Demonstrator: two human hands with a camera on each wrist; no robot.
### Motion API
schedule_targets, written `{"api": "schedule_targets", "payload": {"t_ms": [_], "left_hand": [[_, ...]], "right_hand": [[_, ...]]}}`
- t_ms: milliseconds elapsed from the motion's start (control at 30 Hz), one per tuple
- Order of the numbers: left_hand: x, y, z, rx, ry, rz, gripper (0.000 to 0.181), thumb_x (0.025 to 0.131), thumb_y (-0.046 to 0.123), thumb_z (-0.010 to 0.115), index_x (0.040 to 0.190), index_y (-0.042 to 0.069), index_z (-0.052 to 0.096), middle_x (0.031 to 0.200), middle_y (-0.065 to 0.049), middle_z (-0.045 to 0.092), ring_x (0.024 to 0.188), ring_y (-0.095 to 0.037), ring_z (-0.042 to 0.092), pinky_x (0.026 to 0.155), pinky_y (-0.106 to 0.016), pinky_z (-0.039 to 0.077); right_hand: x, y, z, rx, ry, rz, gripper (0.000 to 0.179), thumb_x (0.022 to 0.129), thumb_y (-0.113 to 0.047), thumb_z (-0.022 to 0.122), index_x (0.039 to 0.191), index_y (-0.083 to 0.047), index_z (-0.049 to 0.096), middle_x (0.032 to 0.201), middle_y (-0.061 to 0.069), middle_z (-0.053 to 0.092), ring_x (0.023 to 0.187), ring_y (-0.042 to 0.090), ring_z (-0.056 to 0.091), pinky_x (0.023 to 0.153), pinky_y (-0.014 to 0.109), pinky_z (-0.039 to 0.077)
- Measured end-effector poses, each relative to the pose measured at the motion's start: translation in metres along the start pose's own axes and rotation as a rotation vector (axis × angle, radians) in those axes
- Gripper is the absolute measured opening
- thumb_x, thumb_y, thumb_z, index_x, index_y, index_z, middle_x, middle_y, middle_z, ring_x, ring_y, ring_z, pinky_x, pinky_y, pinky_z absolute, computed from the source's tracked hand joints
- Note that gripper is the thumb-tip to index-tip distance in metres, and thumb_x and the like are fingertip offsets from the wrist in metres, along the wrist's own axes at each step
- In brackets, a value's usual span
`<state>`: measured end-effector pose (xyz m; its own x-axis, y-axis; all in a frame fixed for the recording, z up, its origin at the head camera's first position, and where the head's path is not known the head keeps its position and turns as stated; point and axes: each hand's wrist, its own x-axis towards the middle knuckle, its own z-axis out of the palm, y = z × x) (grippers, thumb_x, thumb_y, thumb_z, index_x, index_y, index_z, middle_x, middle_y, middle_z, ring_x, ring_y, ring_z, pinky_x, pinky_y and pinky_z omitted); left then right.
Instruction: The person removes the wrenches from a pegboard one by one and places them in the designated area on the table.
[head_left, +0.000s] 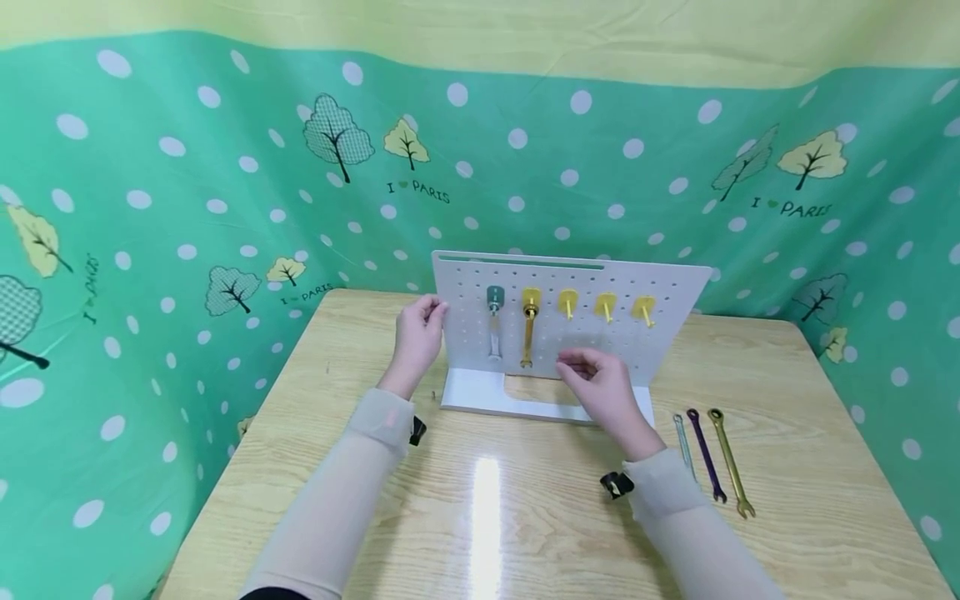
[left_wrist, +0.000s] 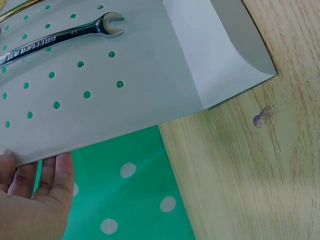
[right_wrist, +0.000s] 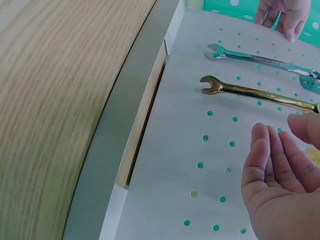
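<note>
At the left edge of the white board (head_left: 551, 333), the left hand (head_left: 417, 335) pinches the rim; the right hand (head_left: 600, 387), fingers together, is before the board. The left wrist view alone shows the silver wrench's (left_wrist: 60, 39) "12", the head view alone three loose wrenches (head_left: 707, 457) on the wooden table (head_left: 825, 450); that and a gold wrench (head_left: 528, 342) occupy two of five hooks (head_left: 605, 305), a dotted curtain (head_left: 495, 117) behind.

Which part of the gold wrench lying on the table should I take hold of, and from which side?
I'd pinch the gold wrench at mid-shank with the right hand, coming from above and its right. It lies flat, with a slim, straight shank between its two heads. The purple wrench lies close on its left; bare table shows on its right.
</note>
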<state>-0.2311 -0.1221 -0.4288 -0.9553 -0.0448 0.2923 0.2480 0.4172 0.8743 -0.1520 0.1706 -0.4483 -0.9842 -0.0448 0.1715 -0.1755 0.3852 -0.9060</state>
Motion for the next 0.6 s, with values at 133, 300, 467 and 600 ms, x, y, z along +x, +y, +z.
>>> {"api": "schedule_targets", "payload": {"t_ms": [133, 300, 467, 600], "left_hand": [[0.001, 0.0, 0.001, -0.001, -0.003, -0.012, 0.018, 0.106, 0.011, 0.056, 0.104, -0.002, 0.067, 0.088, -0.013, 0.068, 0.074, -0.028, 0.062, 0.06, -0.027, 0.052], [0.0, -0.001, 0.002, -0.006, 0.003, -0.006, 0.018, 0.106, 0.011, 0.057, 0.103, -0.003, 0.067, 0.087, -0.014, 0.068, 0.075, -0.033, 0.063, 0.06, -0.027, 0.051], [0.0, 0.0, 0.001, 0.006, 0.013, -0.004, 0.018, 0.106, 0.01, 0.057, 0.102, -0.003, 0.067, 0.088, -0.015, 0.069, 0.075, -0.033, 0.063, 0.06, -0.027, 0.051], [0.0, 0.001, 0.0, 0.004, 0.009, -0.006, 0.018, 0.106, 0.011, 0.056, 0.102, -0.003, 0.067, 0.088, -0.015, 0.069, 0.074, -0.031, 0.063, 0.059, -0.026, 0.051]], "right_hand": [[0.003, -0.003, 0.002, 0.012, -0.009, -0.001, 0.021, 0.096, -0.009, 0.073, 0.113, 0.003, 0.072, 0.105, 0.007, 0.072, 0.094, 0.022, 0.067, 0.079, 0.025, 0.056], [0.004, -0.005, 0.005, 0.012, -0.002, -0.021, 0.02, 0.096, -0.009, 0.073, 0.113, 0.003, 0.072, 0.104, 0.007, 0.072, 0.092, 0.021, 0.067, 0.078, 0.026, 0.057], [0.006, -0.007, 0.01, 0.032, 0.004, -0.047, 0.02, 0.095, -0.008, 0.073, 0.112, 0.004, 0.072, 0.103, 0.008, 0.072, 0.092, 0.022, 0.067, 0.078, 0.026, 0.057], [0.008, -0.008, 0.013, 0.042, 0.015, -0.048, 0.02, 0.094, -0.007, 0.074, 0.111, 0.003, 0.072, 0.102, 0.007, 0.072, 0.091, 0.021, 0.067, 0.078, 0.026, 0.057]]}}
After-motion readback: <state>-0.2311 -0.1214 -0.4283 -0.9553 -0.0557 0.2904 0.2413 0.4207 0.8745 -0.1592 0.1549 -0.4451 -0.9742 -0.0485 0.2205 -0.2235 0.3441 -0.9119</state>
